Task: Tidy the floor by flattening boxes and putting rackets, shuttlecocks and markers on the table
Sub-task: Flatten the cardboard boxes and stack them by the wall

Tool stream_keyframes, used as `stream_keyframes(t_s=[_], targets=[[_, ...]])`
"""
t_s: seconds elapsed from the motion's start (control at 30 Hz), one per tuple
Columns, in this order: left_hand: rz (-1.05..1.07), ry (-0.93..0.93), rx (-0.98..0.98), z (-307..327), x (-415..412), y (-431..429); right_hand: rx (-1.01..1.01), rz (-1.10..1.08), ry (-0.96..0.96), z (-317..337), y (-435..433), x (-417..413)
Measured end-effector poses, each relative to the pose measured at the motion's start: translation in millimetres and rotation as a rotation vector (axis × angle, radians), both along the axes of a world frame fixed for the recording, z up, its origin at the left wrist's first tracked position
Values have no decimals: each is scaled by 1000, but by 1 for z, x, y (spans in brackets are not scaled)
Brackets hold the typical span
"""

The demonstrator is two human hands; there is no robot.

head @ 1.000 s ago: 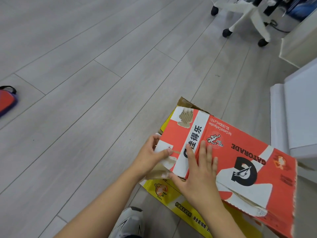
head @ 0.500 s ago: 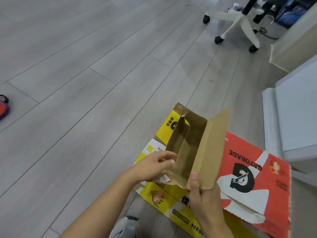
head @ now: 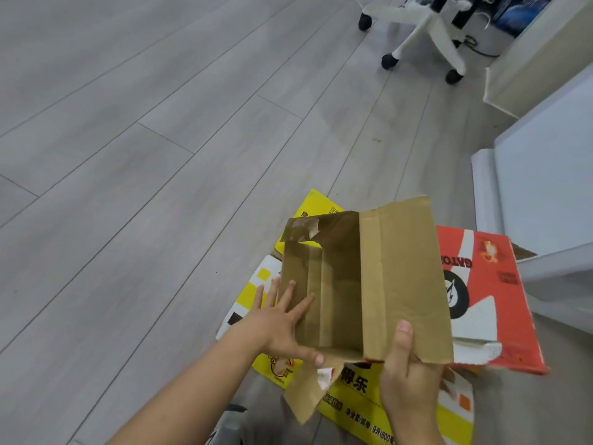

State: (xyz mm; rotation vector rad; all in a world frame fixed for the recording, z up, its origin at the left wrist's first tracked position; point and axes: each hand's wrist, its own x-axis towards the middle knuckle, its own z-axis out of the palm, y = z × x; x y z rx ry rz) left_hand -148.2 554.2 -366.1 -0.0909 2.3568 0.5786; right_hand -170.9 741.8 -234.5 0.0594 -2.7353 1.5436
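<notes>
An orange Gatorade box [head: 491, 303] lies on the floor with its end open toward me and its brown inside showing. My right hand [head: 409, 383] grips the wide brown flap [head: 407, 284] at its near edge, thumb on top. With fingers spread, my left hand [head: 282, 322] presses flat against the left inner flap [head: 298, 274]. A flattened yellow box [head: 356, 403] lies underneath. No rackets, shuttlecocks or markers are in view.
A white office chair base [head: 426, 30] on castors stands at the top right. White furniture [head: 542, 200] rises close on the right. My shoe [head: 224, 425] is at the bottom edge. Grey plank floor stretches to the left.
The box end has been opened: the flaps swung up and apart. My left hand went from pinching the flap to pressing it outward flat; my right hand holds the big flap wider.
</notes>
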Motion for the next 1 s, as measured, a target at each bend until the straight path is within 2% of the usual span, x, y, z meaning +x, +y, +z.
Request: stream_keyframes(t_s=[0.1,0.3,0.4,0.47,0.53,0.67,0.77,0.83,0.93,1.0], targets=[[76,14,-6,-19,8,-8,50,65,65,-8,-6,-18],[162,122,44,-44,17,-24,158,214,3,-48,-44,-93],[444,261,296,-47,16,-31,427,356,89,-73,-69,-123],[679,328,502,-43,14,-33,663,438,10,-95,-78,-132],[799,379,595,-43,11,-32,812,515,-150,-121,-76,-131],[823,456,426,-42,-3,-24,903,607,-344,-156,-59,-117],[828,469,274,-37,-9,-7,936,656,-344,-166,-47,-112],[945,392,218,-39,-11,3,923,653,-309,-165,-42,-112],[1148,254,295,-40,-18,9,892,645,-287,-160,-30,-107],[1155,247,367,-32,-22,14,898,641,-281,-157,-18,-96]])
